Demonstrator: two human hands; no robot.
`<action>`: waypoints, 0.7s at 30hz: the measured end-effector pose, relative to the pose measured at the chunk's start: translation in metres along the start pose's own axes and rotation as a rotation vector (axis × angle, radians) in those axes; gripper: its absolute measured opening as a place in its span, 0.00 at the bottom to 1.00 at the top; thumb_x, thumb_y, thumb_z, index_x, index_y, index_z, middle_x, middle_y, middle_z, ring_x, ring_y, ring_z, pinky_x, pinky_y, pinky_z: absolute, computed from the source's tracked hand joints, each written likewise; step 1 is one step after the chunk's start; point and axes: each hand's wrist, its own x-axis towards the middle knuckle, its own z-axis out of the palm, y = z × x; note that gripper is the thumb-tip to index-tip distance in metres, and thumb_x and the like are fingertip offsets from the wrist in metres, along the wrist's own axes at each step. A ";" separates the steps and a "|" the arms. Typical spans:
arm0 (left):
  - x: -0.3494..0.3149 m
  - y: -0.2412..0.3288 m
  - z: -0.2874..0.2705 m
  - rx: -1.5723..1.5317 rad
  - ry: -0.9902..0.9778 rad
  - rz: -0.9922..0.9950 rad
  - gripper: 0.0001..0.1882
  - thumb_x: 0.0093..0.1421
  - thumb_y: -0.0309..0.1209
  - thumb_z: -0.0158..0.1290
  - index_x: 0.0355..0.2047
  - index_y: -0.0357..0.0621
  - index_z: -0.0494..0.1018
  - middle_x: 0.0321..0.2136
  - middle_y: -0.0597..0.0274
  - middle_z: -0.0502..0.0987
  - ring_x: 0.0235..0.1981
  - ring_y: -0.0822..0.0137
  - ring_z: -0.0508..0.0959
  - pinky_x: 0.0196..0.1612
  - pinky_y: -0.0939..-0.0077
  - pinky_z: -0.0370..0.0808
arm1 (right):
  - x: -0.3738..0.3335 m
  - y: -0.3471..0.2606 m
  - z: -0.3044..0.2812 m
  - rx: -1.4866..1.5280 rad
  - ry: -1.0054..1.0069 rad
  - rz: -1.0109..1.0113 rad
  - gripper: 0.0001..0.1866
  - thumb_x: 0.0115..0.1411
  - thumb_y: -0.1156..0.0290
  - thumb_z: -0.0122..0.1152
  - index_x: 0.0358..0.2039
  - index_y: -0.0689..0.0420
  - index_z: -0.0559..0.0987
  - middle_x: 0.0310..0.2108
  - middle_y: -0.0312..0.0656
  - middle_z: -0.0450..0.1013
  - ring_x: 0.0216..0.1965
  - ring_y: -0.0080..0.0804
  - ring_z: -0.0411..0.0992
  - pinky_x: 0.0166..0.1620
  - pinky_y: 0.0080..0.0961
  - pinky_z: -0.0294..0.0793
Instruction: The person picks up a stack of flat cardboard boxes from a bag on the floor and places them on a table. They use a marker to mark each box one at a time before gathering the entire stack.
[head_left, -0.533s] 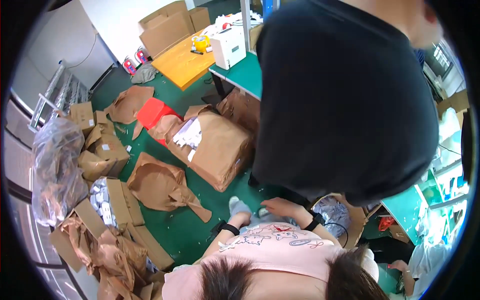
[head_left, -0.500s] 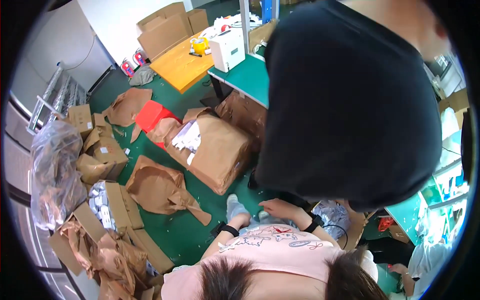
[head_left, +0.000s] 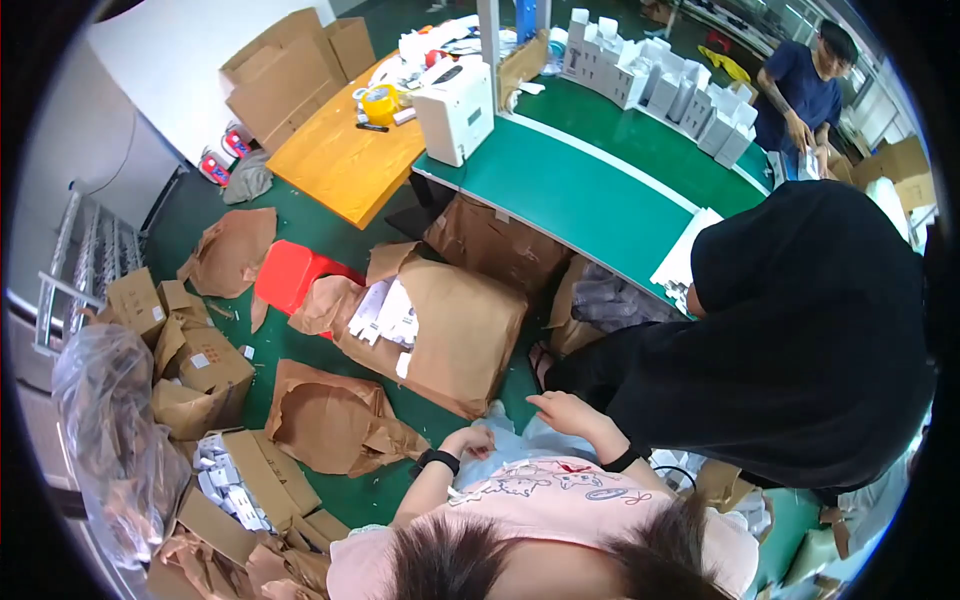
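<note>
Clear plastic, loosely crumpled, makes up the big bag (head_left: 115, 440) at the far left, with an open carton (head_left: 275, 470) of small white boxes beside it. Next along the floor (head_left: 248, 337) lies a torn sheet of brown paper (head_left: 325, 420), then a red container (head_left: 293, 275) touching the upper-left end of the paper-wrapped bundle (head_left: 465, 325).

That bundle sits on the floor just ahead of the person, its long axis slanting from upper left to lower right. Its torn mouth points up and left, baring white boxes (head_left: 385, 312); its closed end comes down toward the person's legs. It looks fairly heavy and blocky, while the wrapping seems thin, creased and ready to rip further (the ragged opening suggests as much). Both hands under the closed end and the sides would probably be a safer hold than the torn edge; the boxes inside look light, smooth and easily dented.

Just below the bundle, the left hand (head_left: 472, 440) rests by the pale blue trousers, fingers bent; whether they close fully I cannot tell. Apart from it, the right hand (head_left: 565, 412) reaches leftward with fingers extended, nothing visible in it. Farther right, a co-worker in black (head_left: 800, 320) leans beside the green tabletop (head_left: 560, 190).
</note>
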 end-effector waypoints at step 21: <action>0.030 0.236 -0.399 -0.712 1.448 0.954 0.15 0.51 0.21 0.43 0.41 0.38 0.63 0.38 0.55 0.69 0.37 0.65 0.70 0.36 0.76 0.70 | 0.025 0.093 -0.073 0.232 0.272 0.272 0.17 0.52 0.70 0.50 0.43 0.61 0.70 0.39 0.52 0.68 0.43 0.47 0.66 0.47 0.32 0.65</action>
